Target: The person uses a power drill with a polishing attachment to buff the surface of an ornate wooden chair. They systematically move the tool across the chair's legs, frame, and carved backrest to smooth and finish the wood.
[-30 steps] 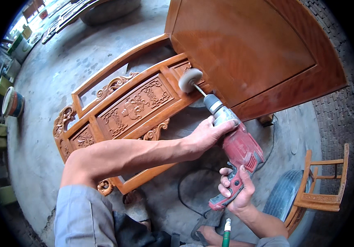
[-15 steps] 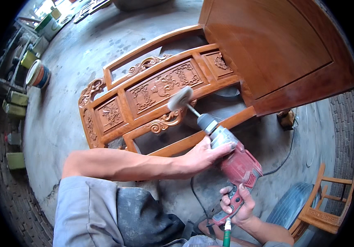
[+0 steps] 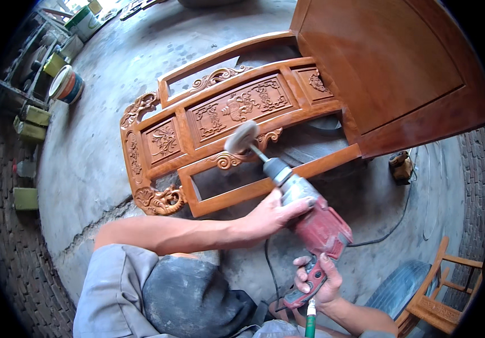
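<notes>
Fingers of the left hand (image 3: 273,214) wrap the drill (image 3: 310,217) body; the right hand (image 3: 317,280) clasps its handle below. Ahead of them the buffing wheel (image 3: 241,137) meets the carved frame (image 3: 220,135). Polishing seems underway; next likely needs steady pressure along the scrollwork.

Glossy carved wood frame (image 3: 220,121), red plastic drill (image 3: 315,225)

Both hands grip drill (image 3: 310,217); wheel (image 3: 241,137) over carved panel (image 3: 220,118).
</notes>
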